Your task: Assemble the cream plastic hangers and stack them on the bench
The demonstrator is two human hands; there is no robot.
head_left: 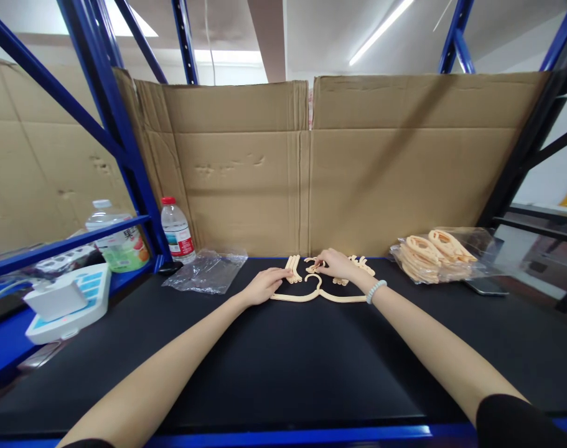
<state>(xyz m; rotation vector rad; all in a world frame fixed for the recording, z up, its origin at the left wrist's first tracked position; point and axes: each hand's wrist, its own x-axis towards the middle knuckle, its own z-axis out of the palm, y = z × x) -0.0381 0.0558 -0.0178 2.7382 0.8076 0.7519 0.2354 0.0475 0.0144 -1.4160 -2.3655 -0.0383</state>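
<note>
Workshop, blue metal posts (pixel 112 124) rising beside a black counter (pixel 283 367), cardboard sheets (pixel 236 193) walling its back, tube light (pixel 381 31) glowing overhead

"What does the person have on?"

"Black sleeves. A fair piece of the right sleeve (pixel 521 424) shows in the lower right corner, but only a sliver of the left sleeve (pixel 88 443) at the bottom edge."

"And below the cuffs?"

"The left forearm (pixel 175 364) and right forearm (pixel 432 339) are slender and bare."

"Any jewellery?"

"A bracelet (pixel 376 290) of pale, round beads, strung in one close row, circles the wrist behind the right hand (pixel 335 264)."
</note>
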